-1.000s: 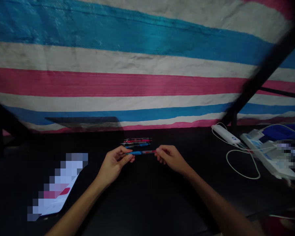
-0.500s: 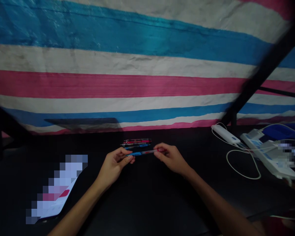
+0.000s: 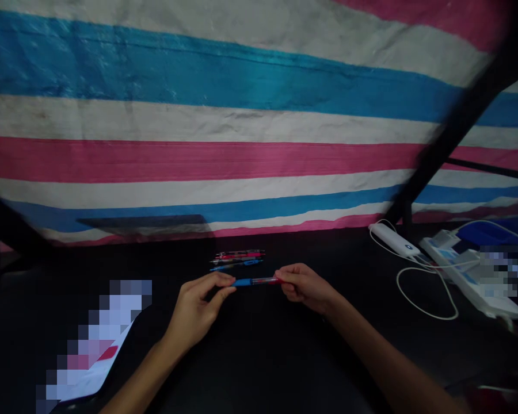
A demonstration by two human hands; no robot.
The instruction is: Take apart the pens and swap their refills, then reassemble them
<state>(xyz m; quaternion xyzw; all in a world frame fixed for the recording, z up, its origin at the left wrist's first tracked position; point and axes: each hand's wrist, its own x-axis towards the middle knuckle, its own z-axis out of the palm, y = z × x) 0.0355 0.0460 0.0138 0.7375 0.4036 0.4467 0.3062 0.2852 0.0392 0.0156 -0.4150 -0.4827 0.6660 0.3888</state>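
Note:
Between my hands a pen (image 3: 259, 281) lies level above the dark table, blue toward the left, clear in the middle and red at the right. My left hand (image 3: 202, 299) pinches its blue end between thumb and fingertips. At the red end, my right hand (image 3: 304, 283) closes thumb and fingers round it. Just beyond the held pen, a blue pen (image 3: 237, 265) rests on the table. Several more pens (image 3: 240, 254), some with red parts, lie close together behind that one.
On the left lies a lit phone (image 3: 97, 368), partly blurred out. To the right are a white power bank (image 3: 393, 240), a looping white cable (image 3: 397, 287) and a white power strip (image 3: 472, 282). A striped sheet (image 3: 242, 161) hangs behind the black table (image 3: 259, 356).
Both hands and the held pen sit slightly lower in view, as the camera has tilted up a little. My right fingers have closed more firmly round the red end.

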